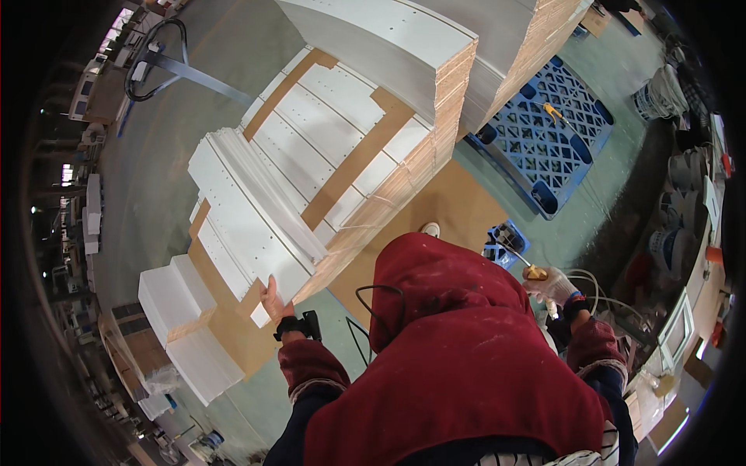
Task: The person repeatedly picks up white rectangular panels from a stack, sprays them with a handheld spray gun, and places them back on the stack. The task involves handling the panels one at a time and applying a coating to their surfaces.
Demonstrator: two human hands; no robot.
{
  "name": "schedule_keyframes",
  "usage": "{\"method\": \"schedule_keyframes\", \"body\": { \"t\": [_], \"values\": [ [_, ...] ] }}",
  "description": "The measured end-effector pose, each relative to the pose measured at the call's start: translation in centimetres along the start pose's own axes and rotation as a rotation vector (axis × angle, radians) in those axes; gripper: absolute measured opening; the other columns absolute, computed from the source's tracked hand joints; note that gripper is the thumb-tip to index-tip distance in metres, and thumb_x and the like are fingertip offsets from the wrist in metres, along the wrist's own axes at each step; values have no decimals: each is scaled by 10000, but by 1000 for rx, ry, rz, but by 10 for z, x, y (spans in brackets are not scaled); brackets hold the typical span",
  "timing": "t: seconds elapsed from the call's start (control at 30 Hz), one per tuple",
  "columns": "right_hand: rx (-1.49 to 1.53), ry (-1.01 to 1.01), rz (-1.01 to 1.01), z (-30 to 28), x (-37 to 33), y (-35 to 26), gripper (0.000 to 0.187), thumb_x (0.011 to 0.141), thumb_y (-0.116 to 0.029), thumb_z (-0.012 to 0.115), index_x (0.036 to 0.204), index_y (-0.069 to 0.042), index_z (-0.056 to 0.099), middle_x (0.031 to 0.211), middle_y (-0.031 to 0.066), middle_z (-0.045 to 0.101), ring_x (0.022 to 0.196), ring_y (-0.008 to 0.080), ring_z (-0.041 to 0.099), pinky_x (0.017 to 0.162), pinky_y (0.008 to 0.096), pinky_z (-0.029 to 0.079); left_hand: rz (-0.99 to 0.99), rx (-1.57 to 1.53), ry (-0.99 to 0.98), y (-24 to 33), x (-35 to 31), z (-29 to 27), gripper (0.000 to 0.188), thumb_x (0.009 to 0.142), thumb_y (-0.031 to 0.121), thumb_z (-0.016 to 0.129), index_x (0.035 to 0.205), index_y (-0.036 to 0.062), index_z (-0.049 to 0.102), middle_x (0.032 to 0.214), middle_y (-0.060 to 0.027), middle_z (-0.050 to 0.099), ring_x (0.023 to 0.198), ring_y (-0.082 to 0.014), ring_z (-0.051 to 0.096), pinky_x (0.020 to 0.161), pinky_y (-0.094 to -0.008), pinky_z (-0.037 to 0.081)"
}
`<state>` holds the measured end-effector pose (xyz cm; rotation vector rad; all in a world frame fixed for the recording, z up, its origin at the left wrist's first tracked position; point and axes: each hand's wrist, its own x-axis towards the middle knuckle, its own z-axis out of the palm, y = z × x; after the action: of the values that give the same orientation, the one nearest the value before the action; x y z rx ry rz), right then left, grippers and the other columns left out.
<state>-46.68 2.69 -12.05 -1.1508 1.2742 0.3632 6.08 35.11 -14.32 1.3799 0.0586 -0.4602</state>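
My left hand (277,304) is at the near corner of a white panel (252,221) drilled with small holes. Its thumb lies along the edge, and the other fingers are partly hidden as they grip the corner. White ridged mouldings (268,190) run along the panel's right side. Away to the right, my right hand (553,286), in a pale glove, is closed round a tool with a yellowish handle (536,272) and a thin metal shaft. The shaft points up and left toward a small blue crate (505,242); the tool's exact kind is unclear.
Stacked white panels with brown cardboard strips (361,159) stand ahead, beside taller white stacks (388,39). A blue plastic pallet (556,124) carries a yellow-handled tool (552,113). Pale hoses (614,299) loop past my right wrist. White blocks (175,299) sit at left.
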Motion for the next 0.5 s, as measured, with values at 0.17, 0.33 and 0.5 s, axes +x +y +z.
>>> {"method": "schedule_keyframes", "body": {
  "t": [0.17, 0.33, 0.5],
  "values": [
    [-36, -5, 24, 0, -2, -3, 139, 761, -176, 658, 849, -84, 602, 644, -29, 555, 539, 82, 533, 458, 217, 431, 22, 28, -7, -4, 4, -5, 376, 837, 121, 600, 1188, 48, 489, 1057, -88, 578, 916, -225, 586, 793, -357, 495],
    [77, -61, 4, 1, -1, 1, 142, 764, -180, 660, 856, -86, 606, 644, -42, 546, 533, 79, 522, 446, 216, 423, 26, 11, 10, -3, -3, 5, 368, 849, 158, 601, 1182, 54, 485, 1052, -96, 578, 909, -226, 587, 783, -358, 498],
    [132, -74, -24, 6, -3, 0, 141, 765, -169, 652, 878, -95, 610, 652, -55, 540, 539, 72, 516, 448, 213, 423, -25, 61, 104, 3, 0, 7, 345, 847, 162, 606, 1155, 53, 494, 1037, -96, 580, 910, -226, 587, 774, -357, 498]
  ]
}}
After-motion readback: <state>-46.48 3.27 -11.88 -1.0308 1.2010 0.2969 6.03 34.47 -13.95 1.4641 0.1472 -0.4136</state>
